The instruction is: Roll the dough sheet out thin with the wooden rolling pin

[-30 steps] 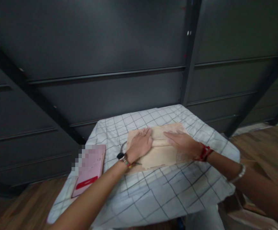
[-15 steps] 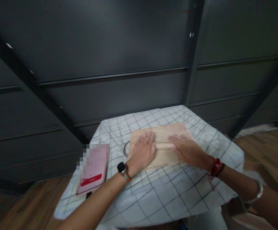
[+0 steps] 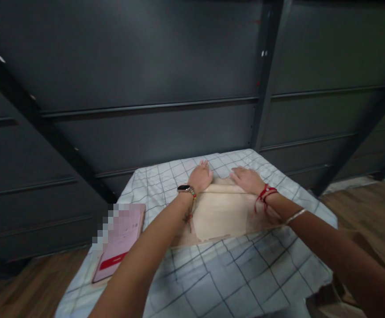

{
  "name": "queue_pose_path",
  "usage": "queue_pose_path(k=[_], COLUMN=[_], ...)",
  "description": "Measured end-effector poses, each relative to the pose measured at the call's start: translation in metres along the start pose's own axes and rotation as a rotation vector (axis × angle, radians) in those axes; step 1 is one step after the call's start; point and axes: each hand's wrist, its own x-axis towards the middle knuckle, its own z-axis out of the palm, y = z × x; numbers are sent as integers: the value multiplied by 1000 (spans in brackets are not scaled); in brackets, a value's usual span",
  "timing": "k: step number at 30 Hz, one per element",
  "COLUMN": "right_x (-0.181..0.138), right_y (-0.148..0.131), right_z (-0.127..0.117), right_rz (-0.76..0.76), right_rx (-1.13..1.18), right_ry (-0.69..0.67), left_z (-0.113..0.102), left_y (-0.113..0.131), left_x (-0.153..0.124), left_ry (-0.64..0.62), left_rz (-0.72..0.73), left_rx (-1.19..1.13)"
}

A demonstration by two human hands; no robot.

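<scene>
My left hand [image 3: 201, 176] lies palm down at the far left part of a pale beige sheet [image 3: 220, 216], its fingers pointing away from me. Across from it my right hand [image 3: 248, 180] rests flat, fingers stretched out to the left. A pale roll or rod [image 3: 223, 188] runs crosswise between the hands; its ends are hidden under them, and I cannot tell which it is. Beneath the sheet shows a brownish, thin-edged layer [image 3: 182, 238], partly covered by my wrists. Neither hand grips anything that I can see.
A white checked cloth [image 3: 238, 269] covers the table. On the left lies a tablet or phone with a pink screen [image 3: 122, 240], partly behind my left forearm. Dark metal panels [image 3: 165, 137] stand behind the table. A cardboard box [image 3: 354, 247] is at lower right.
Both hands have slid away from me towards the far edge, and the crosswise roll lies farther off too. More of the pale sheet shows on the near side.
</scene>
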Motion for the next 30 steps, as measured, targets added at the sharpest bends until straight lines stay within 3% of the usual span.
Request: queue_pose_path(k=[6, 12, 18, 24, 30], right_x=[27, 31, 14, -16, -32], right_y=[12, 13, 1, -13, -30], right_z=[2, 0, -13, -28, -36], right_rz=[27, 36, -66, -357, -295], right_rx=[-12, -29, -43, -159, -279], right_ry=[-74, -56, -8, -9, -40], left_z=[10, 11, 12, 9, -2], left_y=[-9, -9, -9, -9, -4], left_x=[22, 22, 7, -3, -15], left_ry=[-46, -76, -74, -76, -33], left_rz=[-64, -49, 25, 96, 48], left_rx=[-47, -43, -24, -10, -64])
